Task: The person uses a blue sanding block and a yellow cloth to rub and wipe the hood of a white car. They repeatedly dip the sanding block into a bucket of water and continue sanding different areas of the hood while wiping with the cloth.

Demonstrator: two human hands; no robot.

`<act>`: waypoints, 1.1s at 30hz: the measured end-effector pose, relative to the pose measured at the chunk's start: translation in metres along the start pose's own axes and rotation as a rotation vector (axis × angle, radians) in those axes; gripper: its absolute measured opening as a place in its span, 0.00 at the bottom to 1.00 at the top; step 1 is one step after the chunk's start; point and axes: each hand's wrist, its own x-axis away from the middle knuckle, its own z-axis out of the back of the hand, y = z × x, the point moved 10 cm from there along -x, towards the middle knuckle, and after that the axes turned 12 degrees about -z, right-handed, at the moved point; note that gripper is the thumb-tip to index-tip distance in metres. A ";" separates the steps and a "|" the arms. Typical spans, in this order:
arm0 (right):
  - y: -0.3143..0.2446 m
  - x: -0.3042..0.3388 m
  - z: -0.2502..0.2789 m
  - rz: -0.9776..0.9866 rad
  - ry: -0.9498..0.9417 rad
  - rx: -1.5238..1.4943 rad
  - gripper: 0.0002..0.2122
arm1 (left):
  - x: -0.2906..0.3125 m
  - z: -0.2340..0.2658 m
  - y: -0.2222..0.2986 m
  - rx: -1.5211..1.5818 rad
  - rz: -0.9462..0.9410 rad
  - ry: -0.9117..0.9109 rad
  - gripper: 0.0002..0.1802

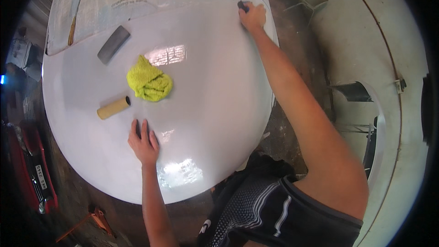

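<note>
A large glossy white car panel (215, 77) spreads out in front of me. My left hand (144, 142) lies on it with the fingers stretched out and holds nothing. Just beyond that hand are a tan cardboard-like tube (112, 109) and a crumpled yellow-green cloth (150, 80). At the far right edge of the panel, my right hand (253, 16) is closed around a small dark object (243, 6), mostly covered by the fingers; its kind cannot be made out. It is beside the edge of the masking sheet.
Newspaper under clear film (132, 0) covers the far part. A brush-like tool with a wooden handle (72, 29) rests there, and a grey block (114, 44) lies nearer. A white car body part (366, 32) stands to the right, a red bumper (34, 169) at left.
</note>
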 end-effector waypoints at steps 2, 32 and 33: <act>-0.020 0.029 -0.008 0.009 -0.051 -0.069 0.16 | 0.000 0.002 -0.005 -0.025 0.000 0.005 0.24; 0.002 0.094 0.022 0.066 0.004 -0.104 0.14 | 0.002 0.002 -0.008 0.008 0.024 0.027 0.24; -0.009 0.149 0.030 0.107 -0.015 -0.164 0.13 | 0.003 0.003 -0.012 -0.009 0.043 0.017 0.24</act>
